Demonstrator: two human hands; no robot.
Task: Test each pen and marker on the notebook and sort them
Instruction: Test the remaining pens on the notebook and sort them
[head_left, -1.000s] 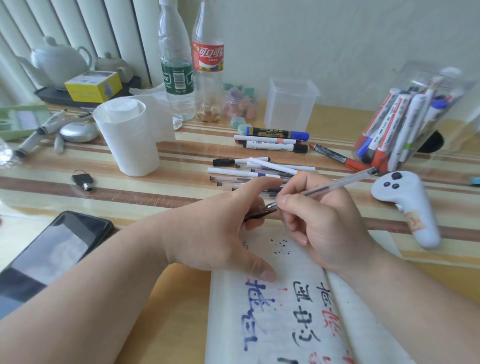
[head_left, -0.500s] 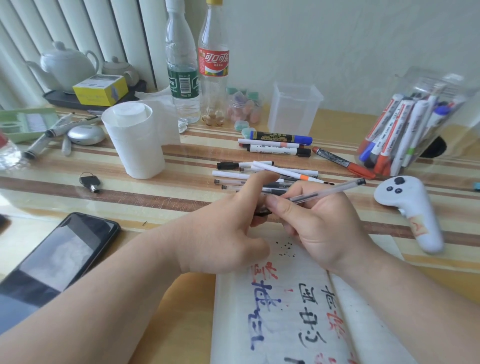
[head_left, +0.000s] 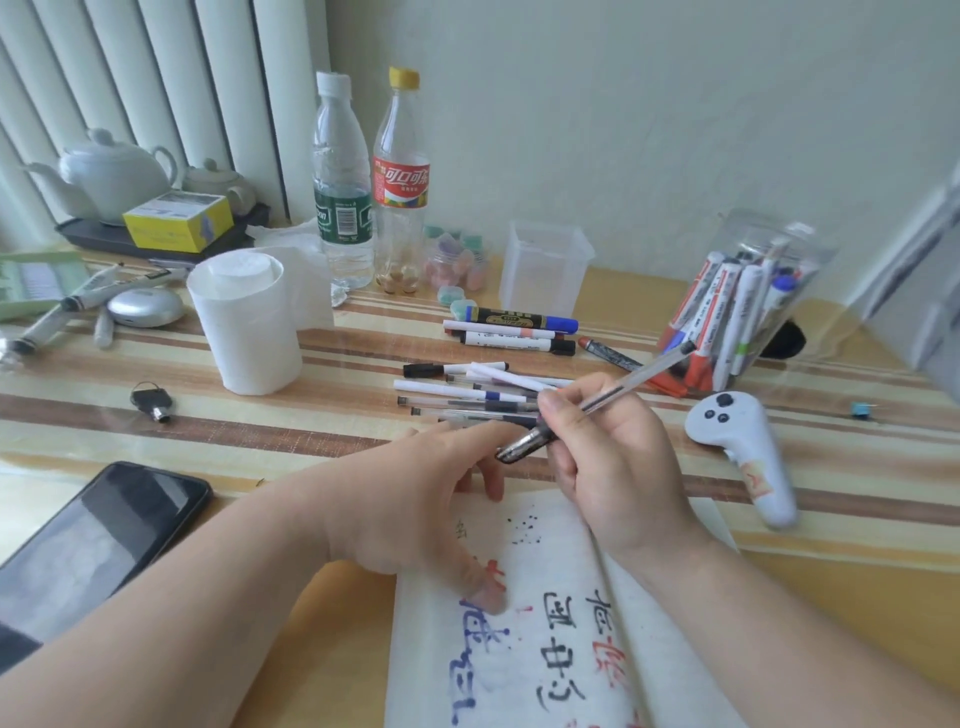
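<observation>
Pen (head_left: 613, 395): clear plastic with a dark grip near the tip, held tilted above the top edge of the notebook (head_left: 545, 649), tip pointing down and left.
Right hand (head_left: 618, 467): fingers pinch the pen just behind the dark grip.
Left hand (head_left: 415, 499): relaxed, thumb pressing the page. The forefinger reaches toward the tip, but I cannot tell if it touches.
Handling: probably light, stiff and smooth. The dark grip looks like the surest hold, since the bare barrel may slip.
Nearby: loose pens (head_left: 467, 397) lie just beyond the hands.

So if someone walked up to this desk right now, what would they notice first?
The hands in the middle: the right hand holds a clear pen at the far edge of the notebook, scribbled in blue, black and red, while the left hand rests on it. Behind them lies a loose pile of pens, and a clear tub of markers sits at the far right.
</observation>
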